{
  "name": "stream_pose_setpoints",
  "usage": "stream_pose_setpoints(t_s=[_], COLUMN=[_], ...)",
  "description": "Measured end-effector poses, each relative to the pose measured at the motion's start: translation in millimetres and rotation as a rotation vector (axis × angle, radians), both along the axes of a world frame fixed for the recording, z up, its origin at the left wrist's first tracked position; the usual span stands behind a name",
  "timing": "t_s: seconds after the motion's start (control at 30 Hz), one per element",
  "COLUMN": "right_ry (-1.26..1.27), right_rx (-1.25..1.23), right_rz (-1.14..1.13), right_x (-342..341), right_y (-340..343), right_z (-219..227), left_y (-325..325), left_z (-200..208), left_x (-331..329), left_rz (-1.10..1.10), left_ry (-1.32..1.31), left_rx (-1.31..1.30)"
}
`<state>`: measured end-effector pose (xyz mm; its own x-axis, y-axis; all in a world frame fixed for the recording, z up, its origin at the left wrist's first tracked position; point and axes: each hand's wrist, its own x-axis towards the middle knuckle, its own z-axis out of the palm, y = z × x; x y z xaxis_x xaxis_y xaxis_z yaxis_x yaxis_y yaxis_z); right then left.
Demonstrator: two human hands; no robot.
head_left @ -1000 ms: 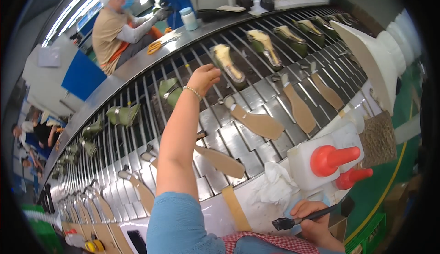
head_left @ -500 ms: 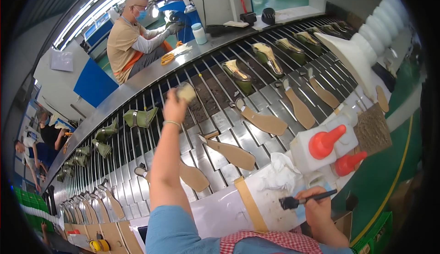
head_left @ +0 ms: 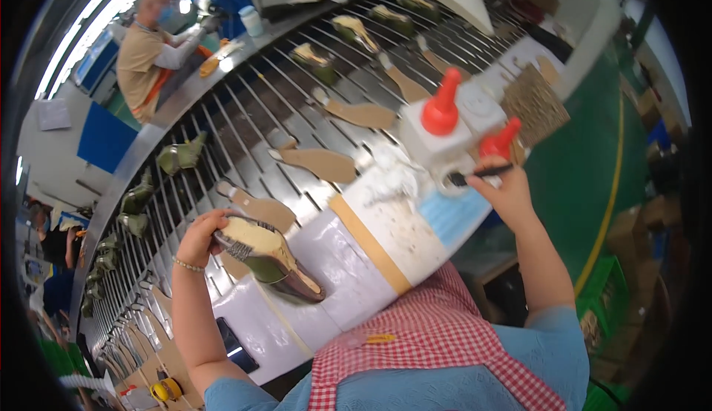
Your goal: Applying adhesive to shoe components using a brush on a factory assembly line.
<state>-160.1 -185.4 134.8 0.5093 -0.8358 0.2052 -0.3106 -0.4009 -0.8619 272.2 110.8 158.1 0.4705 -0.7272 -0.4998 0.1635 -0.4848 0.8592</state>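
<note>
My left hand (head_left: 199,237) grips one end of a dark green shoe upper (head_left: 276,268) stretched on a last. It lies sole side up on the white work board, its pale underside showing. In my right hand (head_left: 510,194) is a black-handled brush (head_left: 486,174). The brush's dark head is at the mouth of a small white pot (head_left: 451,165), beside the white bottles; whether its bristles touch the contents I cannot tell. A tan insole (head_left: 261,207) rests on the conveyor just beyond the shoe.
White bottles with red nozzles (head_left: 440,107) stand past the pot, near a crumpled white cloth (head_left: 389,177). The slatted conveyor (head_left: 245,107) carries more green shoes (head_left: 182,155) and insoles (head_left: 319,165). A phone (head_left: 237,348) lies left. A seated co-worker (head_left: 144,62) is across the conveyor.
My left hand has come back from over the conveyor and now holds the shoe on the board. My right hand has carried the brush from above the board to the pot. The view has shifted.
</note>
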Motion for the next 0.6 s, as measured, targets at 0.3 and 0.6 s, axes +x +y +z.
stream_pose_setpoints(t_s=[0.3, 0.6], right_ry=[0.371, 0.364], right_rx=[-0.107, -0.108], right_rz=[-0.008, 0.023], right_x=[-1, 3], right_y=[-9, -5], right_z=[-21, -22], left_y=[51, 46], left_z=[-90, -74], left_x=[-107, -141], left_rz=[-0.096, 0.102], left_ry=[-0.084, 0.210], left_rx=[0.092, -0.096])
